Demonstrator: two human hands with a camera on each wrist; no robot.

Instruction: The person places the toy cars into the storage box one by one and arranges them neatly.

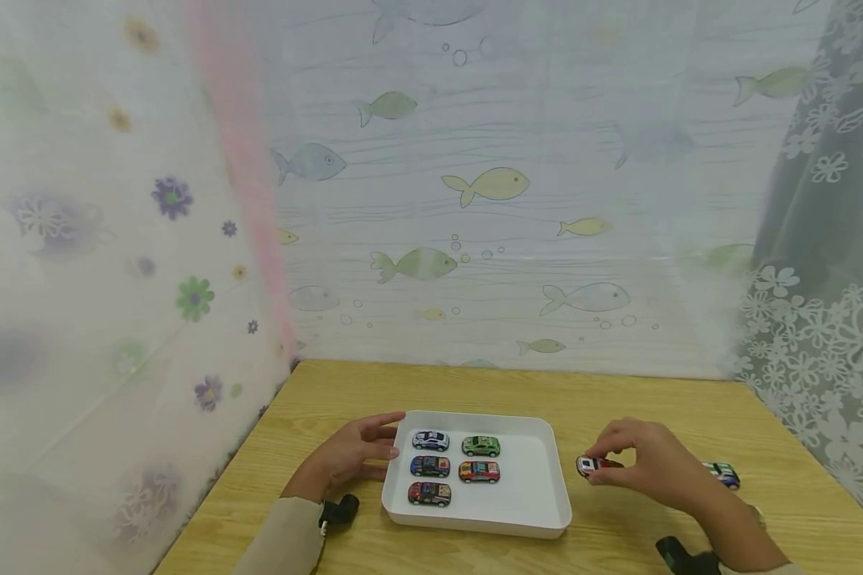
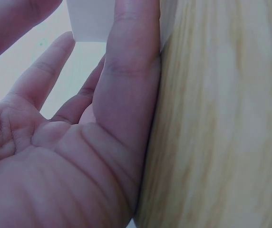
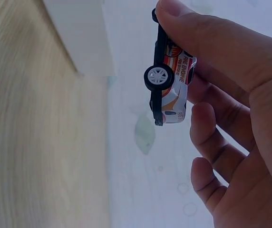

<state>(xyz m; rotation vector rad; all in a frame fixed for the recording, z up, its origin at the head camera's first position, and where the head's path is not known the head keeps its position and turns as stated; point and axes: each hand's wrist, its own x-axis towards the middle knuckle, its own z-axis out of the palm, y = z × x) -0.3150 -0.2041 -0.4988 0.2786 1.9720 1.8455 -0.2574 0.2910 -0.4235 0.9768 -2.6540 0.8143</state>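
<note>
A white tray lies on the table with several toy cars on its left side. In its left column are a white car, a blue car and a red-and-black car; beside them stand a green car and a red-and-yellow car. My left hand rests on the table, fingers extended against the tray's left wall. Right of the tray, my right hand pinches a red-and-white toy car marked "FIRE ENGINE" between thumb and fingers, held above the tabletop.
Another toy car, green, white and blue, sits on the table behind my right wrist, partly hidden. Curtains with fish and flowers hang along the back and sides of the table.
</note>
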